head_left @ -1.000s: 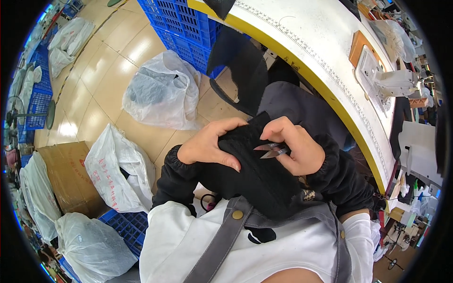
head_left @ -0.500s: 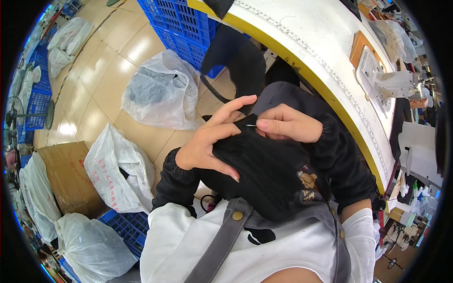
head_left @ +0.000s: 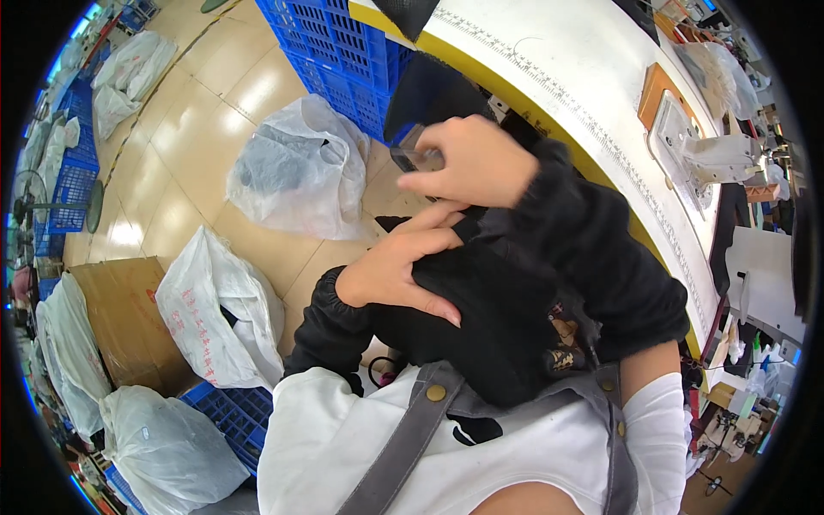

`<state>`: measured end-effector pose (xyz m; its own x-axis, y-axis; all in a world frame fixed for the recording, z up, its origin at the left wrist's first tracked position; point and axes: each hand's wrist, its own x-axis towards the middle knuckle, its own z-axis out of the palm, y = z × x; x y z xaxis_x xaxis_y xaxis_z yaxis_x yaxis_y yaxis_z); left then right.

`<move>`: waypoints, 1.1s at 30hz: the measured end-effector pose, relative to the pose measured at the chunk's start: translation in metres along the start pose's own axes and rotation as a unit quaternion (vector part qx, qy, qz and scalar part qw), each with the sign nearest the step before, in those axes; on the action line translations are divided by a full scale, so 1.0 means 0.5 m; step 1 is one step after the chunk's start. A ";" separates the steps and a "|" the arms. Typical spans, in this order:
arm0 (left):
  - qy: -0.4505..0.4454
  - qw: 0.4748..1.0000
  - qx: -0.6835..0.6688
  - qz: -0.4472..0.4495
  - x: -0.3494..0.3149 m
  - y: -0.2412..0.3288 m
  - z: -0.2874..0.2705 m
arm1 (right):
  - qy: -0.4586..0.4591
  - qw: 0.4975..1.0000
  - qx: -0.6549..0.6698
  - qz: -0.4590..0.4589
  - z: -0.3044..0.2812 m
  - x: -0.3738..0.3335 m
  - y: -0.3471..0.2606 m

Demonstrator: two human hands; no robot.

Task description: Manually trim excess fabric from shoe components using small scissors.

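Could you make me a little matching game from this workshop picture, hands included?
Column one:
1. Left hand
2. Right hand
3. Cardboard box
4. Stacked crates

Column two:
A. Blue, beside the white table
B. Touching the black cloth on the lap
C. Higher in the picture than the other hand, partly blurred
D. Brown, among pale bags at the left

Right pairs: 1-B, 2-C, 3-D, 4-A.

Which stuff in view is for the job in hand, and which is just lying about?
In hand:
- black cloth, left hand on it
- right hand: contents too blurred to identify

Lying about:
- white bags
- box
- blue crates
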<state>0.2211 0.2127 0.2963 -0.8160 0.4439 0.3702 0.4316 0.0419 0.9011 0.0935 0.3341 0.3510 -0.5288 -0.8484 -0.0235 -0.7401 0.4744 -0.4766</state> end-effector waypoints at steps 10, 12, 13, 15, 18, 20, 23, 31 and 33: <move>0.160 0.986 -0.014 0.039 -0.038 -0.028 -0.012 | 0.012 0.976 0.218 -0.008 0.004 -0.137 0.018; 0.123 0.992 0.001 0.019 -0.025 -0.018 -0.014 | 0.028 0.969 0.234 -0.077 0.023 -0.155 0.019; 0.085 0.996 0.017 0.000 -0.023 -0.014 -0.014 | 0.028 0.969 0.234 -0.078 0.016 -0.162 0.016; 0.092 0.996 -0.003 -0.017 -0.036 -0.011 -0.012 | -0.049 0.942 0.332 0.017 -0.006 -0.165 0.005; 0.062 0.997 0.018 -0.048 -0.036 -0.004 -0.015 | -0.096 0.867 0.476 0.112 -0.034 -0.158 0.031; 0.059 0.997 0.029 -0.047 -0.036 -0.004 -0.011 | -0.184 0.886 0.406 0.130 -0.054 -0.138 0.062; 0.059 0.997 0.014 -0.037 -0.028 0.005 -0.006 | -0.247 0.866 0.414 0.134 -0.055 -0.108 0.079; 0.051 0.998 0.023 -0.032 -0.030 -0.002 -0.008 | -0.296 0.866 0.397 0.064 -0.040 -0.052 0.067; 0.048 0.998 0.034 -0.030 -0.030 0.000 -0.008 | -0.178 0.906 0.384 0.007 -0.045 -0.039 0.060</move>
<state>0.2317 0.2026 0.2917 -0.8727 0.3512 0.3392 0.4038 0.1285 0.9058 0.0721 0.3702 0.3569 -0.2672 -0.9303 -0.2513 -0.1536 0.2986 -0.9419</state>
